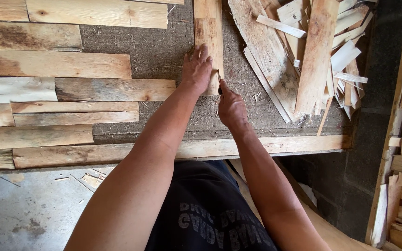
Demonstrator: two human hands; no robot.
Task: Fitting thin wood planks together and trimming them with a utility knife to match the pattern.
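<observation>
1. Pale, narrow wooden plank point(209, 35) with a brownish grain lies upright on the grey table point(164, 51).
2. Left hand point(196, 69) presses flat and open on its lower end.
3. Right hand point(230, 108) is closed around a small dark tool point(219, 86) at the plank's edge.

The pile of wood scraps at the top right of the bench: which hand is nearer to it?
The right hand is nearer; the pile of wood scraps lies to its right and further up. The left hand rests flat on an upright board, farther left.

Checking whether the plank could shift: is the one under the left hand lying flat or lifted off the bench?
Flat. The plank lies along the bench, left hand pressed on its near end.
</observation>
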